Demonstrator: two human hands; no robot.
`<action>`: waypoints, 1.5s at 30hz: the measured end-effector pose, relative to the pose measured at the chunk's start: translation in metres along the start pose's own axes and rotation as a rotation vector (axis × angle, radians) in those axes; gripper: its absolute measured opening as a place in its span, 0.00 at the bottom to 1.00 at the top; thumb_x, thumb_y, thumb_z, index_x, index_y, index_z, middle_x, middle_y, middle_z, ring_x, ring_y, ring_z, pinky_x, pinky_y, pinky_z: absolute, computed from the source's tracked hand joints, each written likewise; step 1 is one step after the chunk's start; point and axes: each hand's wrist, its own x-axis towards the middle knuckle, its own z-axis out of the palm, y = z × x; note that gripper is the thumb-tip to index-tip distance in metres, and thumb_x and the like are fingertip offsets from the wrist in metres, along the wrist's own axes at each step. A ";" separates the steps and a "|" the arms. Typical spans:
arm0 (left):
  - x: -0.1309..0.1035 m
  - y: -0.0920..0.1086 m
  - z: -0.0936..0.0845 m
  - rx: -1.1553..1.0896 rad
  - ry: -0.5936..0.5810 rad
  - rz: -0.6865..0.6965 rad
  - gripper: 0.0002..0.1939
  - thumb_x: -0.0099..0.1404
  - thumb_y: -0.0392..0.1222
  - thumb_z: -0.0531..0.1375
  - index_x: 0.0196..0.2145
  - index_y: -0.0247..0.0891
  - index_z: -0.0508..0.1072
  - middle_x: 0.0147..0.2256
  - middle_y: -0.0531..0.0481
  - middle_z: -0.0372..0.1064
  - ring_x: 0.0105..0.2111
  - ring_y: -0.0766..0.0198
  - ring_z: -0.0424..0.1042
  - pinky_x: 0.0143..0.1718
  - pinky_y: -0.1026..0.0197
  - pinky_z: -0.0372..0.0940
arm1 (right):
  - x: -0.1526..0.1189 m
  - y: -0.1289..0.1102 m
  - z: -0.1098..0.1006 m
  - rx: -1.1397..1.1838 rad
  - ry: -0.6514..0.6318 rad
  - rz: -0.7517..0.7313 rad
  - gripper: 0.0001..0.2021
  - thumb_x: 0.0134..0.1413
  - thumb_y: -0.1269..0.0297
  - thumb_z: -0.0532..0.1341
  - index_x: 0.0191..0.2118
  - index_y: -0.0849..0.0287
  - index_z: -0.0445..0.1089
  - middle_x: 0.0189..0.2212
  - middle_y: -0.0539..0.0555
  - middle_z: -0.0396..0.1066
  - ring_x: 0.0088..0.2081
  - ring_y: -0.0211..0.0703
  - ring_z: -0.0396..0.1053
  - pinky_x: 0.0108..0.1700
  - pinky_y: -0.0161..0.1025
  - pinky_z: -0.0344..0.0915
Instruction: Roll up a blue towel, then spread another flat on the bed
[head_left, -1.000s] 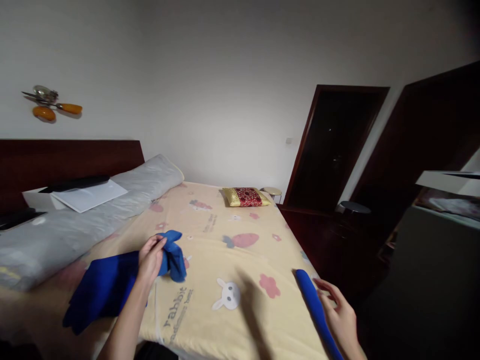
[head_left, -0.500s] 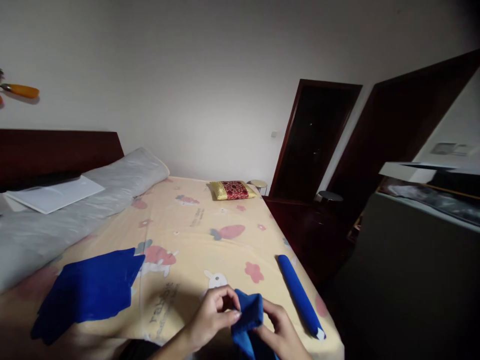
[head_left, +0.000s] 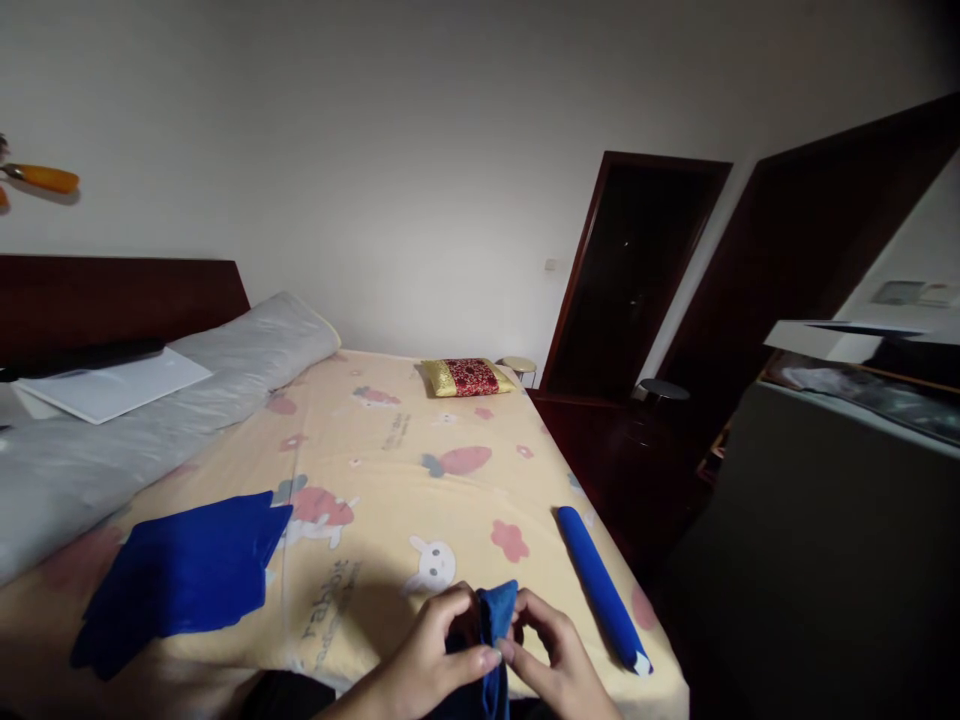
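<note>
Blue cloth, a small piece (head_left: 493, 640), is pinched between both my hands at the near edge of the bed (head_left: 390, 470): my left hand (head_left: 442, 650) has thumb and fingers closed on its left side, my right hand (head_left: 551, 660) grips the right side, so the fabric stands bunched and upright between them while the rest hangs down out of sight below the frame. Holding it clear of the mattress seems to keep it free to be turned. A flat blue cloth (head_left: 176, 575) lies spread well to the left, a rolled blue cloth (head_left: 600, 585) lies near on the right, close to the bed's right edge. Between them the rabbit-print sheet gives open room; the grey bolster (head_left: 150, 420) and small red-and-gold pillow (head_left: 466, 377) sit far off.
</note>
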 end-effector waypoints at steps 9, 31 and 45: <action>0.000 0.015 0.006 0.173 0.044 -0.067 0.08 0.56 0.41 0.63 0.35 0.38 0.73 0.35 0.50 0.68 0.38 0.59 0.66 0.41 0.59 0.60 | -0.005 0.003 0.006 -0.099 0.006 0.021 0.13 0.52 0.52 0.62 0.30 0.56 0.66 0.27 0.48 0.64 0.33 0.42 0.62 0.38 0.38 0.60; 0.008 0.002 -0.016 0.045 0.255 -0.024 0.16 0.62 0.57 0.57 0.30 0.42 0.59 0.26 0.59 0.51 0.28 0.67 0.53 0.32 0.62 0.52 | 0.007 0.010 0.000 0.133 0.127 0.074 0.12 0.48 0.53 0.59 0.27 0.55 0.59 0.23 0.45 0.55 0.27 0.38 0.54 0.29 0.36 0.54; 0.001 0.039 -0.051 0.178 0.330 0.028 0.17 0.65 0.56 0.54 0.27 0.42 0.58 0.25 0.59 0.49 0.27 0.67 0.51 0.30 0.63 0.50 | 0.005 0.002 -0.015 -0.110 0.081 0.154 0.24 0.48 0.38 0.60 0.23 0.57 0.64 0.21 0.47 0.59 0.28 0.39 0.57 0.30 0.36 0.57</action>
